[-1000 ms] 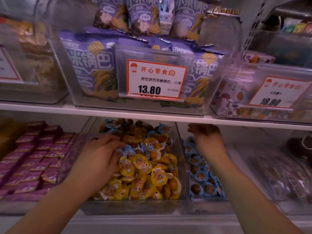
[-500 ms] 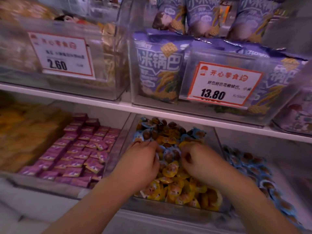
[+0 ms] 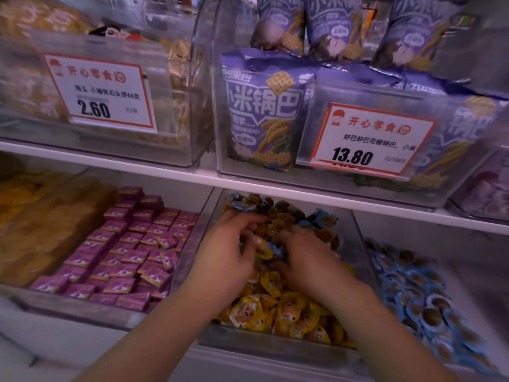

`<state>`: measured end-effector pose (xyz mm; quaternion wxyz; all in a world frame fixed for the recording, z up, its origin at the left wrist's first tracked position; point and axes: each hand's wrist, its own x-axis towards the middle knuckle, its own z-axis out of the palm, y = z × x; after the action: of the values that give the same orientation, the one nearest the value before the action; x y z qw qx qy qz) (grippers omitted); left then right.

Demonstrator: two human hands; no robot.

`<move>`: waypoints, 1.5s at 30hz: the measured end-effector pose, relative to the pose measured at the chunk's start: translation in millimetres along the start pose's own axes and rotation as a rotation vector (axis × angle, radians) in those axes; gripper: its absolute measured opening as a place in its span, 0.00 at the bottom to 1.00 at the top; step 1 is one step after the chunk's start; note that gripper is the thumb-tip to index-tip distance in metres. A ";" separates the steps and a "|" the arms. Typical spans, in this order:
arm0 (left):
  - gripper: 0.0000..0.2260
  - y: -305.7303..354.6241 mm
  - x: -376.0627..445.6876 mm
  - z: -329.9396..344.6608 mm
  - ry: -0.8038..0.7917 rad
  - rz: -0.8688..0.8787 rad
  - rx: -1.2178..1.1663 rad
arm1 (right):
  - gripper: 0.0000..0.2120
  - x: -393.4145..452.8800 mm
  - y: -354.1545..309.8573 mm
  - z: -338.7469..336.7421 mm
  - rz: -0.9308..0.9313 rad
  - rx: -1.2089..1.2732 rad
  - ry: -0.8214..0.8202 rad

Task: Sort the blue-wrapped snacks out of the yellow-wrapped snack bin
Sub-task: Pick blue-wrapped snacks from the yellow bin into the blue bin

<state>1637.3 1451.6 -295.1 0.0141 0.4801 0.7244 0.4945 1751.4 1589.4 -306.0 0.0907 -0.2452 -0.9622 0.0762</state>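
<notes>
- Since the frame half a second back, both hands have pushed deeper into the yellow-snack bin (image 3: 275,344) and drawn closer together; a full second ago my right hand was over the neighbouring blue-snack bin instead.
- Left hand (image 3: 224,253): sits over the left-centre of the bin, fingers curled down into the pile. At its fingertips I see a blue-edged wrapper (image 3: 271,250), but blur prevents me from confirming whether the fingers grasp it or only rake the pile.
- Right hand (image 3: 305,259): sits just beside the left, fingers bent into the snacks at the same spot. I cannot tell whether it pinches anything.
- Task items: blue-wrapped snacks (image 3: 321,220) lie mixed among the yellow-wrapped snacks (image 3: 287,311), mostly toward the rear of the bin, with one more at the back-left corner. Yellow pieces fill the front half.
- Blue-snack bin (image 3: 418,296): directly right of the yellow bin on the same lower shelf, holding a layer of blue-wrapped pieces.
- Purple boxes (image 3: 129,252): a tray of small packets directly left of the yellow bin.
- Upper shelf (image 3: 275,188): clear bins carry purple snack bags (image 3: 264,111) and two price tags, one reading 2.60 (image 3: 95,92), the other 13.80 (image 3: 369,139).
</notes>
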 end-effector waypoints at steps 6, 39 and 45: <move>0.16 -3.7 -8.1 3.8 -0.120 0.060 0.365 | 0.11 0.8 5.7 -0.1 0.036 0.048 -0.054; 0.15 -1.2 -1.9 2.9 -0.034 -0.033 0.270 | 0.09 5.2 -3.1 -16.9 0.246 0.496 0.366; 0.10 22.1 6.0 -0.6 0.199 -0.224 -0.434 | 0.10 -20.1 -17.0 -33.3 0.567 1.507 0.187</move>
<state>1648.8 1456.6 -276.0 0.1002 0.3317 0.6480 0.6782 1768.1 1568.3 -273.1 0.2888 -0.3580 -0.5419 0.7034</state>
